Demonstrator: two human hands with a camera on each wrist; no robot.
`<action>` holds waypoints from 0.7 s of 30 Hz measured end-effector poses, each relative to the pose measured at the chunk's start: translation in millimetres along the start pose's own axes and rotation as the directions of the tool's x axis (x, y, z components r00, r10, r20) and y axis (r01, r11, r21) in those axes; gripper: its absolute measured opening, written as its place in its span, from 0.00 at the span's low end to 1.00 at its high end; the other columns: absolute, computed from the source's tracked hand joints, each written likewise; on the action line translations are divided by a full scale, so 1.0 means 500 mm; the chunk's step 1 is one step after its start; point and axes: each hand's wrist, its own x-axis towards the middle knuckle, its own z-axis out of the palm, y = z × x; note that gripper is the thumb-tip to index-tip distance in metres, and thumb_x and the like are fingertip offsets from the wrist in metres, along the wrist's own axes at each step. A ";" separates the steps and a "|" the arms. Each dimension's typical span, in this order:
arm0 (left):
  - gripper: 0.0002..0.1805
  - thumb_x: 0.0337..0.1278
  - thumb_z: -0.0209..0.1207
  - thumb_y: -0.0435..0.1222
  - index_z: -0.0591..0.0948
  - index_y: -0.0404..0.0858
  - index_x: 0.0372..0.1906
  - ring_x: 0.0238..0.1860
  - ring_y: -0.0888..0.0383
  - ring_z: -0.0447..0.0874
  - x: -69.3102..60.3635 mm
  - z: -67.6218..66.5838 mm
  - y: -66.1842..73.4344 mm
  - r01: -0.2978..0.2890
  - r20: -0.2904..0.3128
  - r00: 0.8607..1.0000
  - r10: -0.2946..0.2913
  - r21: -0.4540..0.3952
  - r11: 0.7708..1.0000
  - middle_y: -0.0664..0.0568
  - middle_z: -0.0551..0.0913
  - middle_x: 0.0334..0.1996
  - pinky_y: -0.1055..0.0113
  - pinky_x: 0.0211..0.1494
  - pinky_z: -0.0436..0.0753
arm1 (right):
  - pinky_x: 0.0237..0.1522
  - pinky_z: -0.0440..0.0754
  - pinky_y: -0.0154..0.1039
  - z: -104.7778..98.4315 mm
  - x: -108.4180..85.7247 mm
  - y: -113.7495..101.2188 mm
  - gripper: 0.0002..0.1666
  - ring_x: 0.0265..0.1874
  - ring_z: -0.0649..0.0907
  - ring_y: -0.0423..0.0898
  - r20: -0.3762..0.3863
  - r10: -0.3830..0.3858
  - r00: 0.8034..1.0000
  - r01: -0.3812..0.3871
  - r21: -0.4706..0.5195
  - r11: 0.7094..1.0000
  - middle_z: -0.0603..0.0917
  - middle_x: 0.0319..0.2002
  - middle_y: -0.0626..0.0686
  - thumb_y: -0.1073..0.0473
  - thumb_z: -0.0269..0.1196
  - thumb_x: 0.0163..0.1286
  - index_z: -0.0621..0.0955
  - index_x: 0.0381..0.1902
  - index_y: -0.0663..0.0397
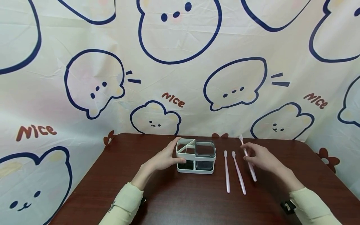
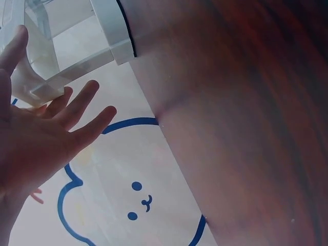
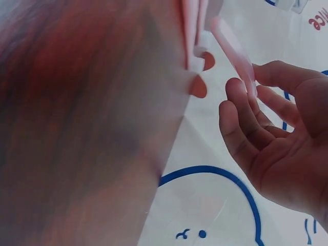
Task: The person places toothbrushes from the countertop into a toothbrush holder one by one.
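Note:
A pale toothbrush holder (image 1: 196, 159) with a divided top and a clear cup (image 1: 205, 149) in its right part stands upright on the table. My left hand (image 1: 166, 157) grips its left side, thumb at the front and fingers toward the back. In the left wrist view the thumb and some fingertips meet the holder's frame (image 2: 114, 31), while other fingers stick out past it. Between thumb and fingers, my right hand (image 1: 260, 155) pinches a pink toothbrush (image 1: 252, 172), bristle end pointing away. Left of it, two more pink toothbrushes (image 1: 227, 176) (image 1: 240, 176) lie side by side.
The dark brown wooden table (image 1: 180, 203) ends at a cloth backdrop (image 1: 191, 78) printed with bear outlines, which also runs along both sides. The two lying toothbrushes are between the holder and my right hand.

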 end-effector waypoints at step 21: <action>0.55 0.56 0.68 0.51 0.46 0.52 0.80 0.78 0.49 0.52 0.000 -0.002 0.003 0.004 0.000 1.000 -0.004 0.027 1.000 0.49 0.47 0.80 0.41 0.75 0.60 | 0.30 0.81 0.35 -0.036 0.034 -0.126 0.26 0.32 0.82 0.44 -0.100 -0.140 0.985 0.137 -0.041 0.990 0.82 0.34 0.51 0.63 0.64 0.68 0.75 0.63 0.57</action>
